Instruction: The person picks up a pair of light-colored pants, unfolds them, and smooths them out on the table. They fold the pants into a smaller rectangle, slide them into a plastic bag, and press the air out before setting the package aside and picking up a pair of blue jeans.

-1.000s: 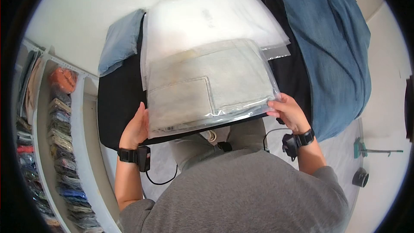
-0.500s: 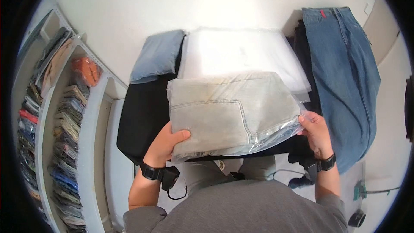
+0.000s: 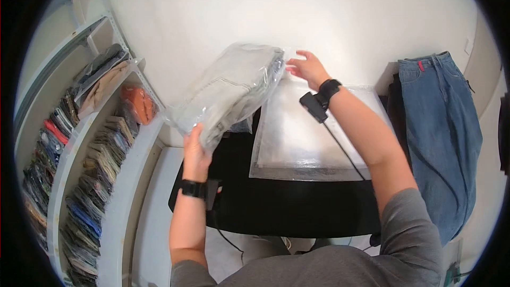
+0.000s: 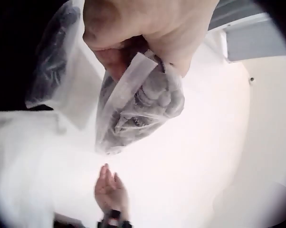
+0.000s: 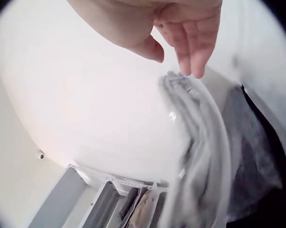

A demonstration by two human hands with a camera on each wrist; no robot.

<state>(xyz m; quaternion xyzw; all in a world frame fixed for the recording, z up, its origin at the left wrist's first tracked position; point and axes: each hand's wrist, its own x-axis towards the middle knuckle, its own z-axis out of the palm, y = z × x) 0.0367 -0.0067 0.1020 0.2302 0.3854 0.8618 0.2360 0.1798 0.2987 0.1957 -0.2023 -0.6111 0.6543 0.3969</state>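
Note:
A folded pair of pale jeans in a clear plastic bag (image 3: 231, 87) is held up slantwise over the table's far left side. My left hand (image 3: 196, 151) grips its near lower corner, thumb on top. The left wrist view shows that hand (image 4: 150, 28) pinching the bag, whose folds of cloth (image 4: 155, 92) show through the plastic. My right hand (image 3: 309, 69) is by the bag's far right end, fingers loosely extended. In the right wrist view, thumb and fingers of the right hand (image 5: 181, 38) stand apart just above the bag's end (image 5: 193, 137), with nothing between them.
A stack of clear plastic bags (image 3: 319, 133) lies on the black table (image 3: 265, 204). Blue jeans (image 3: 438, 127) hang over the right side. Shelves (image 3: 101, 159) of bagged clothes line the left. Another bagged blue item (image 5: 252, 156) lies under the raised bag.
The bagged jeans have risen from the table's front and swung to the far left, now tilted. My right hand has let go of the right edge; the left keeps its grip.

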